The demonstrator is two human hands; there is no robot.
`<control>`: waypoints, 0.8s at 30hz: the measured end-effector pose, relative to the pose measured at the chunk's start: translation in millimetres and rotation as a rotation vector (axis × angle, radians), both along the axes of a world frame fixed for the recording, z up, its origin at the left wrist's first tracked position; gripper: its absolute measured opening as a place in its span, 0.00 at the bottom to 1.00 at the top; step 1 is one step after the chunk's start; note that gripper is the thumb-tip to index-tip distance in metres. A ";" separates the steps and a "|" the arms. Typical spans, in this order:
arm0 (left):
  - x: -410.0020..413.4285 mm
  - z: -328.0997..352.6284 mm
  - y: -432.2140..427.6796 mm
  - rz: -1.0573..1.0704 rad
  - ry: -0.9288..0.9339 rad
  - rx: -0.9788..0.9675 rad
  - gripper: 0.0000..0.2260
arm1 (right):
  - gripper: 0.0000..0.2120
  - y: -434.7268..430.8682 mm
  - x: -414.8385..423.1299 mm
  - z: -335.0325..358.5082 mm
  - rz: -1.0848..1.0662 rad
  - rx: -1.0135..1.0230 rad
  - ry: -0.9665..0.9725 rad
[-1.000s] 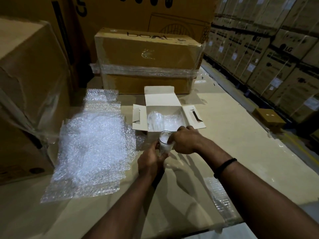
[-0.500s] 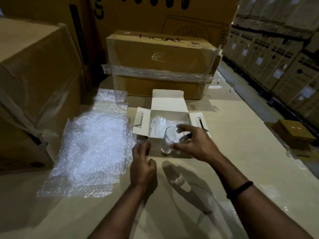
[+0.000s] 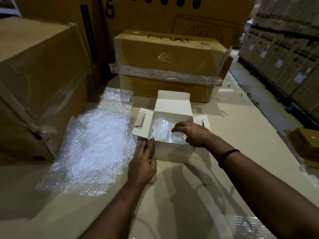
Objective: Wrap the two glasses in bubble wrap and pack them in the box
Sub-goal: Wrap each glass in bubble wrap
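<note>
The glass (image 3: 178, 137) is in my right hand (image 3: 193, 133), fingers curled round it, low in the right side of the open box (image 3: 172, 152), just beside the wrapped glass (image 3: 159, 130). I should lower it slowly, without knocking the two together, while my left hand (image 3: 143, 163), fingers straight, steadies the front left corner. The box stands toward the far edge of the work surface (image 3: 172, 195), with bubble wrap (image 3: 93, 149) to its left.

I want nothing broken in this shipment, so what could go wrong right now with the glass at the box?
1. The glass in the right hand looks bare at the opening of the box; it could knock the wrapped bundle inside and chip.
2. The bubble wrap sheet lies flat on the left, so wrapping may be skipped.
3. The left hand only touches the box's near corner, so the box might slide.
</note>
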State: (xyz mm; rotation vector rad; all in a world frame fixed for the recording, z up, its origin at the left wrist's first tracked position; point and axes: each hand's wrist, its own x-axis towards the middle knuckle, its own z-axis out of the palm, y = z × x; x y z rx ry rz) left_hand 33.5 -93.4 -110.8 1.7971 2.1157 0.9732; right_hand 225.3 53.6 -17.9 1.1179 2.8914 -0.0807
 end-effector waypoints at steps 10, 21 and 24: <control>-0.2 2.1 -2.0 -0.010 -0.002 -0.012 0.35 | 0.14 -16.7 -9.1 -3.6 -0.162 0.089 0.021; -51.8 21.2 -27.9 0.381 0.144 0.233 0.15 | 0.09 -113.9 -56.5 -17.5 -0.138 0.156 0.737; -88.9 27.4 -35.7 0.459 0.275 -0.174 0.19 | 0.17 -142.3 -91.8 -50.0 -0.130 -0.105 0.690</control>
